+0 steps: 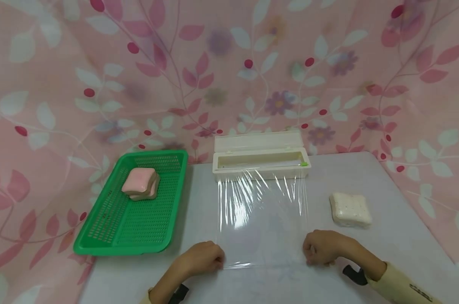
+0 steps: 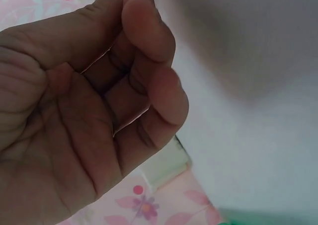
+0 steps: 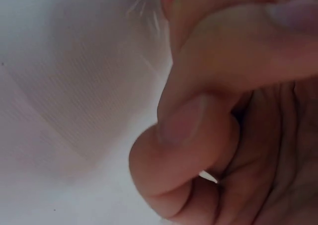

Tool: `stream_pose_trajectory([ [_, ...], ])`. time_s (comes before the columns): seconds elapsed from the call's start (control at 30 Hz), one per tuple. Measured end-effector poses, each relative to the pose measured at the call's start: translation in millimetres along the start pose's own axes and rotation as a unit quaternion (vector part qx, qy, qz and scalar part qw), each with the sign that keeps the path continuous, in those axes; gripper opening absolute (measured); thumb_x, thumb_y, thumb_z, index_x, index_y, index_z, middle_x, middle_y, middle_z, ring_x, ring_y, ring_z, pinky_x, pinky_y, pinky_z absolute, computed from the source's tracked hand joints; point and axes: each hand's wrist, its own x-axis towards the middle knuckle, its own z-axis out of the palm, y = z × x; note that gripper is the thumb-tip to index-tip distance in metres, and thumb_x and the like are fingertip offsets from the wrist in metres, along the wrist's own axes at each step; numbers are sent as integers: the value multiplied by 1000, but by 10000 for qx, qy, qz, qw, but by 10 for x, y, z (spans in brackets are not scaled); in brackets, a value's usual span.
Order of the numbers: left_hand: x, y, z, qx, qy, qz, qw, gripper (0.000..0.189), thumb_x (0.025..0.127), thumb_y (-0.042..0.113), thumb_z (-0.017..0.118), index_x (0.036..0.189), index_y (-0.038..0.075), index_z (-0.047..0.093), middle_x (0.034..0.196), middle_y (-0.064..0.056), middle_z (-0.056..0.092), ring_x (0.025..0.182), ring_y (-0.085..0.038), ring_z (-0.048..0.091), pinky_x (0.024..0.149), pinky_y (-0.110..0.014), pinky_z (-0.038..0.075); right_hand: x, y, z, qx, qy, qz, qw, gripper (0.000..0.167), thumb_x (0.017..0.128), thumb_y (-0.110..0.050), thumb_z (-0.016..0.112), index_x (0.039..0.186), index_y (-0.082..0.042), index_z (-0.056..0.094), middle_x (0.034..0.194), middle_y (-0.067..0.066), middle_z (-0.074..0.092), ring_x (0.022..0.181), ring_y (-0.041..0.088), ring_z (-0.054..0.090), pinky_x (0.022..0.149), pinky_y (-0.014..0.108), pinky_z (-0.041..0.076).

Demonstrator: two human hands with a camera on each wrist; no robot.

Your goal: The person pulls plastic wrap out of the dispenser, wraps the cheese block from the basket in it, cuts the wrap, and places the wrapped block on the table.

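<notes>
Green basket (image 1: 149, 223) on a pale tabletop (image 1: 336, 173), stacked pink blocks (image 1: 140, 181) inside the basket, white block (image 1: 351, 209) well right of it, pink floral backdrop (image 1: 229, 80) behind it

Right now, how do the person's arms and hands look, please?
The left hand and right hand are ungloved. The left sleeve and right sleeve are pale yellow; the right one bears a dark marking. A black object shows near each wrist.

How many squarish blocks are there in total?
3 visible: two pink blocks stacked in the green basket, and one white block on the table, near the right hand. Another could be hidden under the stack.
</notes>
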Motion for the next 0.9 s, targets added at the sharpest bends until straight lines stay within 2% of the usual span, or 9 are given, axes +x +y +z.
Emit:
stream_pose_trajectory([
  [0.33,32,41,75,-159,84,-338,9993,22,80,7,76,64,15,65,59,14,50,56,-2,43,55,-21,40,-36,-8,128,-283,643,371,9968,26,79,-16,79,63,-22,59,56,-10,53,42,7,51,42,24,40],
  [0.53,26,102,90,29,285,-513,9983,21,77,6,78,62,15,66,58,13,51,54,-3,43,53,-21,40,-55,7,129,-198,723,335,9966,25,77,-17,80,61,-21,61,50,-10,52,39,6,50,42,23,38],
  [0.7,7,141,93,344,453,-481,9972,19,75,7,79,63,15,67,59,13,54,56,-3,44,54,-22,41,-68,37,128,-37,735,269,9969,23,77,-18,81,63,-22,63,50,-10,53,40,5,49,41,22,37],
  [0.83,-42,164,69,598,560,-427,9957,15,75,16,82,64,16,72,60,14,57,57,-2,44,54,-22,41,-74,35,139,-7,788,246,9966,24,77,-18,81,62,-22,62,48,-13,52,40,4,48,41,22,36],
  [0.9,-84,180,42,577,551,-414,9960,13,76,20,83,66,17,74,60,15,56,56,-1,43,54,-22,40,-78,36,149,16,807,301,9963,24,77,-18,82,62,-21,62,48,-12,52,40,5,48,42,22,36],
])
